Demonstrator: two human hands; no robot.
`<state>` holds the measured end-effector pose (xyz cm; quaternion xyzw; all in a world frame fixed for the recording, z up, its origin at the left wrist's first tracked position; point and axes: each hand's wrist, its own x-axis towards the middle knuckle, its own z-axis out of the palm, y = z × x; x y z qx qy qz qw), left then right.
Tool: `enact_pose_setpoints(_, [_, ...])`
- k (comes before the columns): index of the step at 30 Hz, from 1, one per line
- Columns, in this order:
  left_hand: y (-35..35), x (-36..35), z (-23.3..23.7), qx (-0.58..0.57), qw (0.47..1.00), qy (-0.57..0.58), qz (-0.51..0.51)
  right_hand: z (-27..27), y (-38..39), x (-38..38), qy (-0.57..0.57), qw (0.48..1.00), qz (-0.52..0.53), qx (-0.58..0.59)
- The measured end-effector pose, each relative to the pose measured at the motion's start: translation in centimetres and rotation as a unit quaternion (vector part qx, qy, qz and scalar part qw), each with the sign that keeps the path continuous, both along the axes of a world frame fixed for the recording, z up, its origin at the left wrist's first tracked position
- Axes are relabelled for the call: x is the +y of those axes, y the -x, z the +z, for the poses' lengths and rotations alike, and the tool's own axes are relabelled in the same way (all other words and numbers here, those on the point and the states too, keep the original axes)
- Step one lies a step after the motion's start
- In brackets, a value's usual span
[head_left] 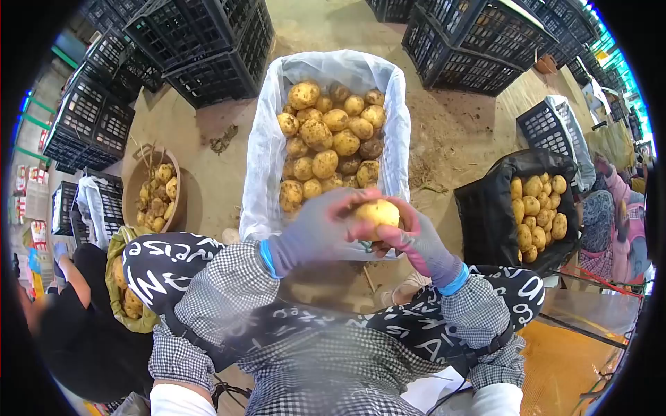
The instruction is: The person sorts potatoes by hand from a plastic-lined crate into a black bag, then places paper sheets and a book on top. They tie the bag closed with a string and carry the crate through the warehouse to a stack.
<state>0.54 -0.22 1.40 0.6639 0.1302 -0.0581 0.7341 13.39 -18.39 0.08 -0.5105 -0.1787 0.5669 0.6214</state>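
Note:
My left hand (316, 225), in a grey and pink glove, is smeared by motion at the left side of a pale yellow potato (378, 213). The fingers of my right hand (420, 239), gloved alike, are wrapped round the potato's right side and underside. Both hands are over the near end of a crate lined with white plastic (259, 149). Inside that crate lie several potatoes (325, 164), many with dark soil on them. What the left fingers do behind the blur is hard to make out.
A brown basket of small potatoes (182, 197) stands at left, a black-lined crate of cleaner potatoes (479, 215) at right. Stacked black crates (215, 62) (465, 66) rise ahead on both sides. A person in black (97, 305) is at far left; people in pink (617, 201) sit far right.

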Motion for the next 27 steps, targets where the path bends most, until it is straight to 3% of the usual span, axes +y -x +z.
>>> enact_pose_setpoints(3, [-0.6,1.6,-1.4,0.002,0.997,0.071,0.021,-0.1,-0.3,0.4,-0.022,0.999,0.033,0.008])
enact_pose_setpoints(5, [-0.4,0.2,-0.5,-0.038,0.982,0.157,0.098,-0.2,-0.1,0.4,-0.066,0.998,-0.023,-0.004])
enact_pose_setpoints(8, [-0.3,0.4,-1.3,-0.082,0.996,0.017,0.027,-1.1,-0.4,0.4,-0.092,0.994,-0.03,-0.05])
enact_pose_setpoints(10, [0.1,-0.1,-0.2,-0.102,0.993,-0.008,0.056,1.1,-0.1,1.6,-0.068,0.996,0.016,-0.05])
enact_pose_setpoints(12, [0.5,-0.3,-0.8,-0.124,0.989,-0.028,0.075,-0.1,-0.2,1.6,-0.033,0.991,0.042,-0.119])
enact_pose_setpoints(14, [0.8,-0.1,-3.3,-0.145,0.985,-0.038,0.08,-1.5,0.0,1.3,-0.022,0.989,0.049,-0.138])
enact_pose_setpoints(17, [0.5,0.3,-2.5,-0.076,0.991,0.042,0.1,-1.0,0.3,1.6,0.002,0.987,0.047,-0.155])
enact_pose_setpoints(20, [-0.3,-0.4,-4.0,-0.088,0.986,-0.005,0.142,-0.3,0.8,1.9,0.07,0.883,0.0,-0.465])
enact_pose_setpoints(23, [-0.1,-1.3,-2.3,-0.099,0.99,-0.037,0.09,-0.7,0.7,2.1,-0.006,0.823,0.003,-0.568])
enact_pose_setpoints(27, [0.2,-1.2,-2.5,-0.087,0.991,0.063,0.076,-1.1,1.3,1.9,-0.004,0.837,-0.016,-0.547])
